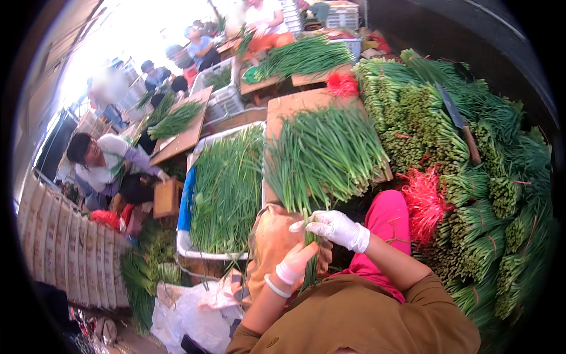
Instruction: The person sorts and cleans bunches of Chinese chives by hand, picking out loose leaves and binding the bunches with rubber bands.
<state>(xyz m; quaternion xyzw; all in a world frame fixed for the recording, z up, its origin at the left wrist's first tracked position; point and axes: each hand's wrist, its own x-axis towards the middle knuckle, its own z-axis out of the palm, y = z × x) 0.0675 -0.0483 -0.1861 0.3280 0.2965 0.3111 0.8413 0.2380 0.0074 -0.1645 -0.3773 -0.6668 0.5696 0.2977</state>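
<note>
Over my lap, my left hand [298, 261] is closed around a small bunch of green garlic chives [311, 267], its leaves hanging down towards me. My right hand [334, 228], in a white glove, pinches the upper part of the same bunch near the stems. Just beyond my hands, a thick spread of loose chives [327, 150] lies across a wooden board [287, 106], stem ends to the right. A tangle of red plastic ties [424, 203] rests beside my right knee. Left of the board, a white plastic crate [188, 248] is full of loose chives.
Tied chive bundles [411, 110] are piled high on my right, with a wooden-handled knife [460, 124] on top. More red ties [342, 84] lie at the board's far corner. A person [110, 159] sits at the left by a wooden stool [166, 199]. White plastic bags [190, 314] lie lower left.
</note>
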